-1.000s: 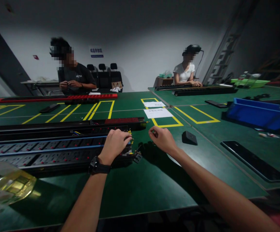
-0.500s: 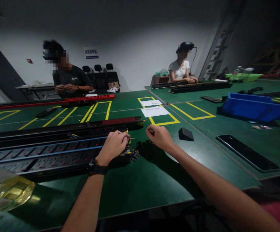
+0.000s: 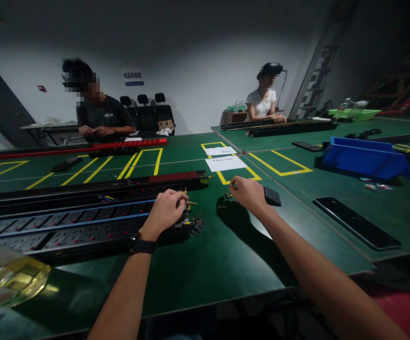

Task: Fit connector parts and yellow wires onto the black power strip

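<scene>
Long black socket strips (image 3: 84,216) with red switches and blue edges lie at the left. My left hand (image 3: 166,208) is closed over the right end of one strip, with a thin brass-coloured piece (image 3: 192,203) sticking out at its fingertips. Below it, a small black part (image 3: 197,227) hangs or lies beside the strip's end, near yellow wires. My right hand (image 3: 250,192) is curled in a pinch above the table, close to small brass-and-yellow bits (image 3: 228,195) and a thin brown pin (image 3: 222,207). What is between its fingers is hidden.
A black block (image 3: 273,196), a phone (image 3: 355,222) and a blue bin (image 3: 366,158) are at the right. Paper labels (image 3: 225,163) lie ahead. A bottle with yellow liquid (image 3: 17,278) stands near left. Two people (image 3: 104,113) (image 3: 261,104) work across the table.
My right hand has moved right, away from the strip's end, uncovering small brass bits on the table. My left hand stays at the strip's end.
</scene>
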Tool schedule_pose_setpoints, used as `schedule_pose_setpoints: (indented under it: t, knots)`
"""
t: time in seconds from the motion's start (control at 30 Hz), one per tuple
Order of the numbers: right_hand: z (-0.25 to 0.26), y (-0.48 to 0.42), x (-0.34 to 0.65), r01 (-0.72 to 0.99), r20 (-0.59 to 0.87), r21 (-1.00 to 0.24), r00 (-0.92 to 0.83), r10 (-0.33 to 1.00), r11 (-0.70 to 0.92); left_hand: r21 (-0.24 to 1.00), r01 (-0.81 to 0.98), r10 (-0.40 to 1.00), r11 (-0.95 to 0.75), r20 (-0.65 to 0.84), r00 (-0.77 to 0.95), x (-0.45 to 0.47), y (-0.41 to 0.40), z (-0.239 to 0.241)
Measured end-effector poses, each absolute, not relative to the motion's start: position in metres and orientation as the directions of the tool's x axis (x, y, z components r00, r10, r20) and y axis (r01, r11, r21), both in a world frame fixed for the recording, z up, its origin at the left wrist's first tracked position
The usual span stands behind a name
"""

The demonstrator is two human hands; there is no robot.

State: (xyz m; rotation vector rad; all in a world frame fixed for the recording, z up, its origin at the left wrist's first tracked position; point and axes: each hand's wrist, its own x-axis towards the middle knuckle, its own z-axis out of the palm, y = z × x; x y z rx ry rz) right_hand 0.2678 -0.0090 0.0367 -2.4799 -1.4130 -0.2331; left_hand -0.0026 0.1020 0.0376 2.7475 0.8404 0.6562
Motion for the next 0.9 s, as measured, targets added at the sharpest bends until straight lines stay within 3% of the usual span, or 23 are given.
schedule_pose_setpoints:
  t: [0.2, 0.37, 0.57, 0.73, 0.9]
  knots:
    - [0.041, -0.014, 0.292, 0.765, 0.235, -0.205, 0.644, 0.728, -0.61, 0.301, 0.499, 0.581, -0.812, 0.348, 0.735, -0.002, 0.102, 0.039]
    - [0.035, -0.015, 0.297, 0.779, 0.171, -0.18, 0.626, 0.761, -0.6, 0.271, 0.534, 0.599, -0.801, 0.348, 0.721, -0.001, 0.1, 0.042]
    - [0.03, -0.018, 0.314, 0.781, 0.249, -0.126, 0.622, 0.743, -0.612, 0.242, 0.524, 0.577, -0.817, 0.355, 0.735, -0.002, 0.102, 0.039]
    - [0.03, -0.029, 0.346, 0.727, 0.064, -0.176, 0.681, 0.729, -0.664, 0.224, 0.524, 0.569, -0.822, 0.35, 0.744, -0.002, 0.103, 0.038]
    - [0.027, -0.035, 0.366, 0.786, 0.021, -0.234, 0.593, 0.805, -0.573, 0.218, 0.524, 0.567, -0.823, 0.352, 0.745, -0.003, 0.104, 0.038]
